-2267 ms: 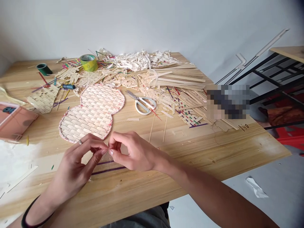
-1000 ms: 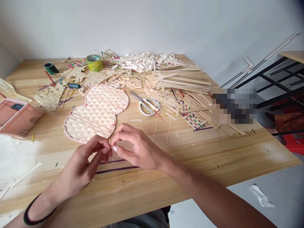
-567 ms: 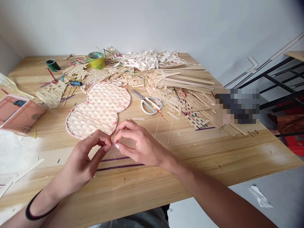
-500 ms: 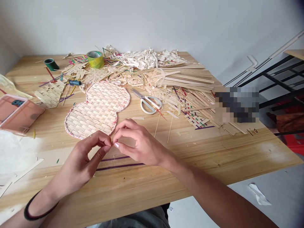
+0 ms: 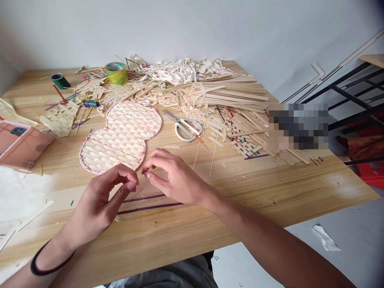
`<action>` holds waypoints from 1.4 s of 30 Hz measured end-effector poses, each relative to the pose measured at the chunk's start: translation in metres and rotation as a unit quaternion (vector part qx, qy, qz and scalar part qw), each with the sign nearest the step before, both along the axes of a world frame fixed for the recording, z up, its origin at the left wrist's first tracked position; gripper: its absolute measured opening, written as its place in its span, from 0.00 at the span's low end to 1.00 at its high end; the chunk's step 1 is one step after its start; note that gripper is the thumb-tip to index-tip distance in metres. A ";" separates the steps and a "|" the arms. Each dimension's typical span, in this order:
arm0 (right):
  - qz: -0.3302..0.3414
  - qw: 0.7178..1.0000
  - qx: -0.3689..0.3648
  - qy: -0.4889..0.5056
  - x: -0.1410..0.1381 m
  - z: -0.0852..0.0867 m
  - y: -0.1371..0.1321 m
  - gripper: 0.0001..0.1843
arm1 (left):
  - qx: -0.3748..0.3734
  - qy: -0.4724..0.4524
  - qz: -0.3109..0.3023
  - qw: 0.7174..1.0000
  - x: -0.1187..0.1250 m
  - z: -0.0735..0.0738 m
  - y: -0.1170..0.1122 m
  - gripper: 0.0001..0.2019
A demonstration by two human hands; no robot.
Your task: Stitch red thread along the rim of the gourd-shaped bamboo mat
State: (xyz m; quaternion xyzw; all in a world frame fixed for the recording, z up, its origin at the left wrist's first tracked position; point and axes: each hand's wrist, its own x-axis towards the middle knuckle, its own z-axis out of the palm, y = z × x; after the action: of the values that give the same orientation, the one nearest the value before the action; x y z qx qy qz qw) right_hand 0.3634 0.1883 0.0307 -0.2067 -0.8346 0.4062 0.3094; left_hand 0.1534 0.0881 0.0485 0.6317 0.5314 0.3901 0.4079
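Observation:
My left hand (image 5: 100,204) and my right hand (image 5: 172,178) hover close together over the near part of the wooden table (image 5: 240,188). Each pinches thumb against fingertip, a small gap between the two pinches. What they hold is too thin to make out. Just beyond the fingertips lies a gourd-shaped woven bamboo mat (image 5: 121,136) with a pink edge. Two purple strips (image 5: 150,203) lie on the table under my hands.
White-handled scissors (image 5: 183,127) lie right of the mat. A heap of bamboo strips (image 5: 216,104) and white ribbon scraps covers the back. A yellow-green tape roll (image 5: 115,73), a dark green spool (image 5: 59,80), a small woven piece (image 5: 58,119) and a pink box (image 5: 19,144) sit at left.
My two pinched fingertips, touching half a second ago, have drawn slightly apart. The view has shifted a little; nothing on the table has moved.

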 end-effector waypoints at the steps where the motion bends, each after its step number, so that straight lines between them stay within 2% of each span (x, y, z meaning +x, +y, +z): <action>1: 0.006 1.000 0.000 -0.005 0.000 0.000 0.000 0.08 | -0.005 -0.015 -0.001 1.000 0.000 0.000 0.000 0.07; 10: 0.053 0.994 0.042 -0.081 -0.002 -0.013 -0.002 0.08 | -0.012 -0.087 0.012 0.996 -0.001 0.002 0.001 0.05; 20: 0.098 0.992 0.000 -0.082 -0.001 -0.008 -0.004 0.02 | -0.055 -0.173 -0.011 0.983 -0.002 0.009 -0.002 0.04; 27: 0.146 0.988 -0.051 -0.018 -0.004 -0.014 -0.003 0.07 | -0.079 -0.246 -0.012 0.966 -0.006 0.005 0.001 0.03; 33: 0.092 0.994 -0.062 -0.016 -0.002 -0.007 0.000 0.07 | -0.073 -0.297 -0.025 0.952 -0.006 0.004 0.004 0.04; 37: 0.060 0.997 -0.047 -0.018 0.000 -0.004 0.002 0.05 | -0.068 -0.277 -0.025 0.958 -0.007 0.003 0.005 0.05; 42: 0.035 0.999 -0.005 -0.016 0.001 -0.004 0.008 0.05 | -0.064 -0.247 -0.017 0.967 -0.014 -0.005 0.005 0.06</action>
State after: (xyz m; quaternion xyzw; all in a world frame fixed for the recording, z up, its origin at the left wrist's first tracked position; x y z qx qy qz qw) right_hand 0.3647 0.1958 0.0263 -0.1856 -0.8440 0.4177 0.2805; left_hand 0.1399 0.0931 0.0431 0.4974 0.4273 0.4922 0.5725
